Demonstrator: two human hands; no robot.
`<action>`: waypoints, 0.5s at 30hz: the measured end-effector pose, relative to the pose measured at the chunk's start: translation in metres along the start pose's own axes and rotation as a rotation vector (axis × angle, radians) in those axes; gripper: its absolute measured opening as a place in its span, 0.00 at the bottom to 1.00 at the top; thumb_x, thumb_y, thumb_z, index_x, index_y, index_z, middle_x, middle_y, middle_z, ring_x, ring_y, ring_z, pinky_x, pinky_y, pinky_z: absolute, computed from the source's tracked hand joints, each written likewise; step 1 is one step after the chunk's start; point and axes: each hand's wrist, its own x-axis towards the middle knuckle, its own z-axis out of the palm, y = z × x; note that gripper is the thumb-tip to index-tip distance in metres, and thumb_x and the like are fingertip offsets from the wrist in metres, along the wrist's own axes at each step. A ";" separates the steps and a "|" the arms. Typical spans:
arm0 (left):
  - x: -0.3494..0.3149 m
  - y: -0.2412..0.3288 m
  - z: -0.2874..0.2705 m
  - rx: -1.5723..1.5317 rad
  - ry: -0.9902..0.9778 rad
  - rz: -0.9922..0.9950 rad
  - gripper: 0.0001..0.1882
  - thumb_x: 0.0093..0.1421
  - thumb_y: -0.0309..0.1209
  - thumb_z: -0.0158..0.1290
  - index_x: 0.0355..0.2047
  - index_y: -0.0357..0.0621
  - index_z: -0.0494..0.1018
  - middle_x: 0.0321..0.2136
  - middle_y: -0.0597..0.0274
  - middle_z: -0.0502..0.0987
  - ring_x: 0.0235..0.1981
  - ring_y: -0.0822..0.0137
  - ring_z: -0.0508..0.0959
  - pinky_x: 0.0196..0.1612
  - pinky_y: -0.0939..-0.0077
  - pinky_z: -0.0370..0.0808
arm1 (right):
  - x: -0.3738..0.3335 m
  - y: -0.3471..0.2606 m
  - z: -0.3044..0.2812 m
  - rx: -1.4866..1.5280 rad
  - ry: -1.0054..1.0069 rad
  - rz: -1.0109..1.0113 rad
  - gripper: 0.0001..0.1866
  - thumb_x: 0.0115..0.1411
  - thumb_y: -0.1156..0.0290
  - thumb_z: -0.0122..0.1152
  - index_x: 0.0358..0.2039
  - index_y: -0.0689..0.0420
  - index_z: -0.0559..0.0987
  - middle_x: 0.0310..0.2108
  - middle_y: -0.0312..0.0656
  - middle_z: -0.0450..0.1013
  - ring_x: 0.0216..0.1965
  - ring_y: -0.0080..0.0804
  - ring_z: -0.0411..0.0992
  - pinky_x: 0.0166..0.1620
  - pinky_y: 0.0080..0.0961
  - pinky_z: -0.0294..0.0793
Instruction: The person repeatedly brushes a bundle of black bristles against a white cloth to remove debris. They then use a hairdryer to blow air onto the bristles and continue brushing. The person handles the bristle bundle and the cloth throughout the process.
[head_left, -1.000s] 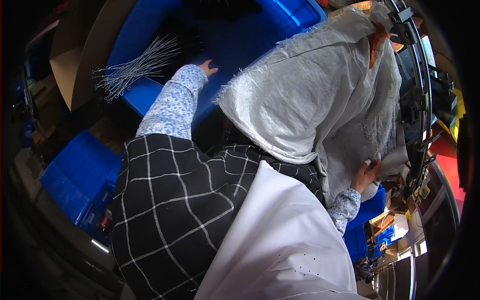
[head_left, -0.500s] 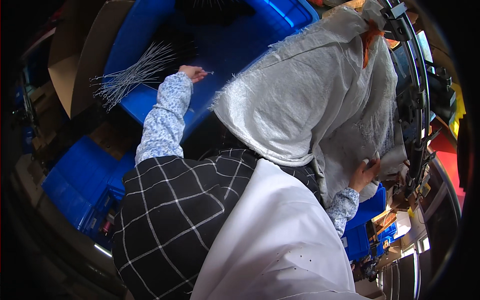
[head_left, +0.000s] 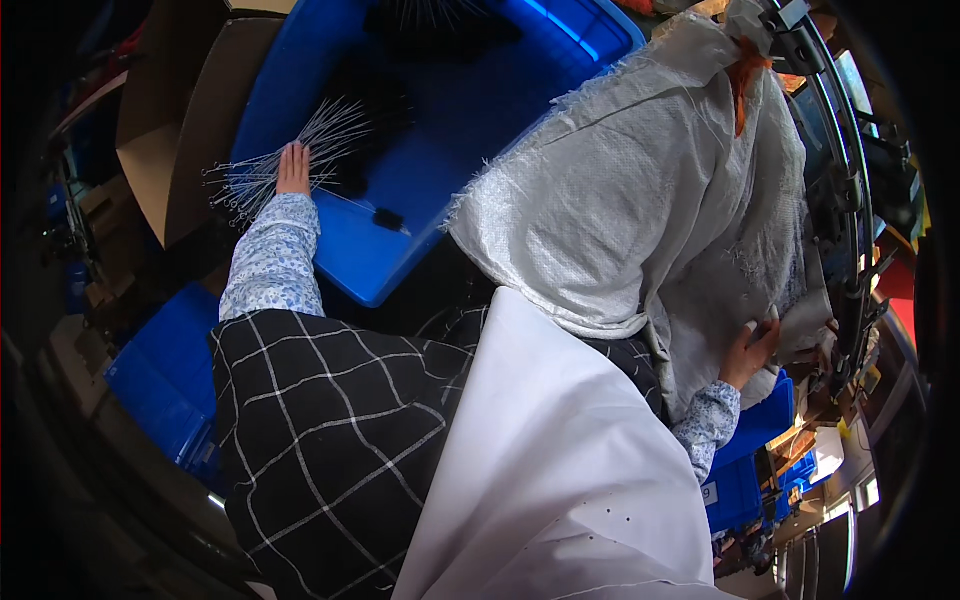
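My left hand (head_left: 294, 172) lies over a bundle of thin wire handles (head_left: 258, 172) with small looped ends, its fingers stretched out and holding nothing visible. The bundle rests across the rim of a blue plastic bin (head_left: 375, 275); dark bristle heads at its inner end are hard to make out. One wire brush (head_left: 388, 219) with a short black bristle head sticks out separately beside the hand. Off to the right, my right hand (head_left: 750, 355) has curled fingers at a fold of a greyish-white woven sack (head_left: 580, 215), seemingly gripping it.
A cardboard box (head_left: 190, 150) stands left of the bin. More dark-headed wire brushes (head_left: 430, 15) lie at the bin's far end. Curved black rods (head_left: 845, 150) rise beyond the sack. Further blue bins (head_left: 165, 365) sit lower left and lower right. White cloth (head_left: 560, 470) covers my lap.
My left hand has moved left from over the bin, where it pinched a thin piece, onto the wire bundle, and its fingers have straightened. A separate brush now shows. My right hand stays at the sack.
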 end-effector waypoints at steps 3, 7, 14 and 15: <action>0.001 -0.011 0.014 0.028 0.063 -0.019 0.36 0.55 0.26 0.39 0.58 0.46 0.31 0.58 0.49 0.35 0.59 0.52 0.41 0.59 0.62 0.35 | 0.009 0.002 0.001 -0.036 0.007 -0.034 0.23 0.48 0.77 0.48 0.48 0.64 0.60 0.39 0.50 0.61 0.42 0.42 0.61 0.47 0.33 0.59; 0.021 -0.030 0.011 -0.300 0.172 -0.276 0.32 0.55 0.29 0.41 0.58 0.51 0.41 0.49 0.50 0.62 0.44 0.53 0.66 0.50 0.56 0.56 | 0.001 0.001 0.009 -0.066 0.067 0.010 0.24 0.48 0.76 0.49 0.47 0.64 0.60 0.39 0.50 0.62 0.42 0.42 0.61 0.47 0.33 0.59; 0.008 -0.071 -0.068 -0.429 -0.453 0.001 0.41 0.44 0.35 0.57 0.56 0.52 0.45 0.50 0.52 0.61 0.54 0.59 0.58 0.55 0.55 0.50 | 0.005 -0.002 0.000 -0.119 0.021 -0.043 0.23 0.48 0.74 0.50 0.46 0.64 0.62 0.38 0.49 0.62 0.41 0.43 0.61 0.46 0.34 0.59; 0.006 -0.068 -0.059 -0.479 -0.442 -0.048 0.44 0.42 0.33 0.58 0.56 0.54 0.44 0.52 0.52 0.58 0.55 0.59 0.57 0.57 0.56 0.50 | 0.006 0.000 0.001 -0.135 0.027 -0.052 0.23 0.48 0.73 0.50 0.45 0.64 0.62 0.38 0.49 0.62 0.41 0.42 0.61 0.46 0.34 0.58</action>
